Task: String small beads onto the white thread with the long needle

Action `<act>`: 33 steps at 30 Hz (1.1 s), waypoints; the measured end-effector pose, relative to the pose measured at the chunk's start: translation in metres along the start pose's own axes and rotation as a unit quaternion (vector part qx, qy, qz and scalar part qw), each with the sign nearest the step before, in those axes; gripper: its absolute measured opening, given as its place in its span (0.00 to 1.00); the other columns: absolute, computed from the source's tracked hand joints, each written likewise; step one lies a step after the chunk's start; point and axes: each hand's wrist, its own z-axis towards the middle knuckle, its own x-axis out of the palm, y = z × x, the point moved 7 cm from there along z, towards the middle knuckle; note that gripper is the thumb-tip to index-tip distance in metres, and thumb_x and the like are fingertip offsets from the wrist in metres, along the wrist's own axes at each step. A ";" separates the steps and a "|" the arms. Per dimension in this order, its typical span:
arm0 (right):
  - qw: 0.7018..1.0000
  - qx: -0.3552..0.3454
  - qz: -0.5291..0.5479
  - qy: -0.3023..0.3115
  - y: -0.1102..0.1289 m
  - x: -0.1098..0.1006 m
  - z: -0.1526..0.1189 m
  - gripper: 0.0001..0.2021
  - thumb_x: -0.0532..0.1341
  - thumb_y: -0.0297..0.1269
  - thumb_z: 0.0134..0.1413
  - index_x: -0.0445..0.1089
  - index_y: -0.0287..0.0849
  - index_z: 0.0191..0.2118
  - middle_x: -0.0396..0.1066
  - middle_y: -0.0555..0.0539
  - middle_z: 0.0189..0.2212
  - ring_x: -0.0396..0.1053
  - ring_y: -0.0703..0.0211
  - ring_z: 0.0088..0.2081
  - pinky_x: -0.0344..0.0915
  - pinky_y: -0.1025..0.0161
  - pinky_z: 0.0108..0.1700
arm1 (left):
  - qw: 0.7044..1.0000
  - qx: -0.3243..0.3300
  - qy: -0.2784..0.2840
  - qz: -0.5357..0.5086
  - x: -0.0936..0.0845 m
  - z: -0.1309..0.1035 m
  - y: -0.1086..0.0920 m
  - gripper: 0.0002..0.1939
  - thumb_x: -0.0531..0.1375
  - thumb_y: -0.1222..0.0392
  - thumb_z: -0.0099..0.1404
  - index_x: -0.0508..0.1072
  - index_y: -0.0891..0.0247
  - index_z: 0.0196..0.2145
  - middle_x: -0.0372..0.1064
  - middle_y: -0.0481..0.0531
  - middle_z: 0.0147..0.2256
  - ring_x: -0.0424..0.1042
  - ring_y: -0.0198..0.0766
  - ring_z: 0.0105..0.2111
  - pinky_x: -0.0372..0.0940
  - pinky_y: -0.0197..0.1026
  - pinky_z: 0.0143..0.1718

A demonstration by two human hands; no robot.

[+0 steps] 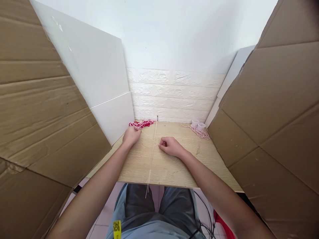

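Observation:
A pale pink cord (152, 156) runs from a small dark nail (157, 118) at the back of the wooden board, toward me and over its front edge, where its loose ends hang. To the left of this cord, my left hand (132, 135) is closed in a pinch, close to a bundle of red and white cords (143, 124). On the other side, my right hand (171, 146) is also pinched, its fingertips just beside the cord. A very thin pale thread (148, 135) stretches faintly between both hands, across the cord. The fingertips partly hide its ends.
At the back right lie small clear plastic cups (200, 126) and a pink-white cord bundle (200, 133). Tall cardboard panels (274, 132) flank the wooden board (184, 172) on both sides. A white brick-pattern wall (174, 91) closes off the back. Black cables (210, 215) hang below at right.

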 end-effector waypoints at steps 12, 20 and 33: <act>1.000 -0.004 0.001 -0.001 0.002 -0.001 -0.001 0.03 0.60 0.31 0.54 0.68 0.40 0.30 0.68 0.52 0.24 0.62 0.67 0.26 0.53 0.69 0.29 | 0.970 0.127 0.201 -0.044 0.035 -0.035 -0.043 0.11 0.61 0.57 0.51 0.75 0.64 0.32 0.60 0.44 0.20 0.58 0.32 0.21 0.50 0.36 0.22; 1.000 -0.004 -0.001 -0.001 0.003 -0.002 -0.001 0.03 0.60 0.31 0.54 0.68 0.40 0.30 0.68 0.52 0.25 0.62 0.66 0.26 0.53 0.69 0.29 | 0.958 0.134 0.253 -0.004 0.043 -0.041 -0.044 0.17 0.65 0.47 0.50 0.77 0.64 0.30 0.67 0.47 0.23 0.62 0.34 0.23 0.52 0.36 0.23; 1.000 -0.010 0.004 0.001 0.003 -0.002 -0.002 0.03 0.60 0.31 0.54 0.68 0.40 0.30 0.68 0.52 0.24 0.62 0.66 0.26 0.53 0.68 0.29 | 0.960 0.149 0.234 0.040 0.042 -0.040 -0.043 0.16 0.60 0.45 0.57 0.74 0.62 0.33 0.68 0.49 0.27 0.63 0.37 0.27 0.52 0.37 0.26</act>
